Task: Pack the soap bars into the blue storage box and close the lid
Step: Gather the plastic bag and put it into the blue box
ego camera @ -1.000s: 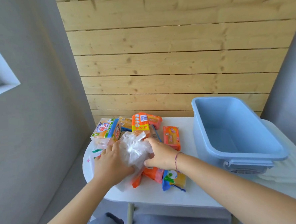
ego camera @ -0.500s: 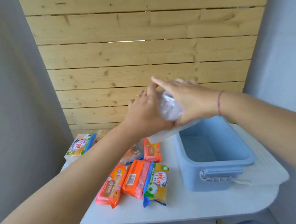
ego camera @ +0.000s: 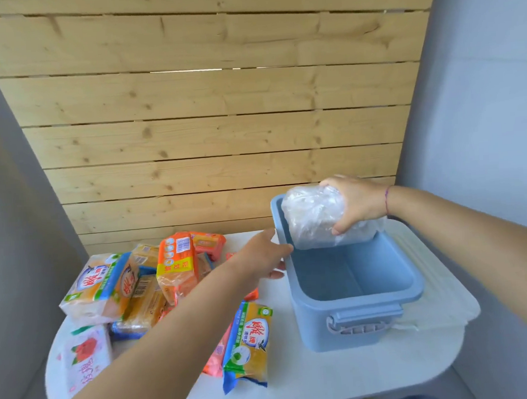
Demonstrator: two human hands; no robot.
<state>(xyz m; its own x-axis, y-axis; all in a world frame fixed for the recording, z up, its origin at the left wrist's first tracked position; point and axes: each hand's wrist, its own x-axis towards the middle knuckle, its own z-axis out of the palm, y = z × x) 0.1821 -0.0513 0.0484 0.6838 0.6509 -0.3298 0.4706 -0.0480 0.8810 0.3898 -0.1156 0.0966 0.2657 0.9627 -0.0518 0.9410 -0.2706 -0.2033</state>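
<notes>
The open blue storage box (ego camera: pixel 358 313) stands on the right of the white table (ego camera: pixel 328 377), nothing on its floor. My right hand (ego camera: pixel 359 204) grips a soap pack in clear plastic wrap (ego camera: pixel 314 217), held over the box's far end. My left hand (ego camera: pixel 261 255) hovers by the box's left rim, fingers apart, holding nothing. Several wrapped soap bars in orange, yellow and blue packaging (ego camera: pixel 177 266) lie piled on the table's left. One yellow-green bar (ego camera: pixel 248 348) lies near my left forearm.
A whitish lid or cloth (ego camera: pixel 431 287) lies under and to the right of the box. A white pack with a red rose (ego camera: pixel 85 358) sits at the table's left edge. A wooden slat wall rises behind; grey walls flank both sides.
Both hands lifted the clear-wrapped pack from the pile and carried it right. Now only my right hand holds it over the box; my left hand has let go and dropped to the rim.
</notes>
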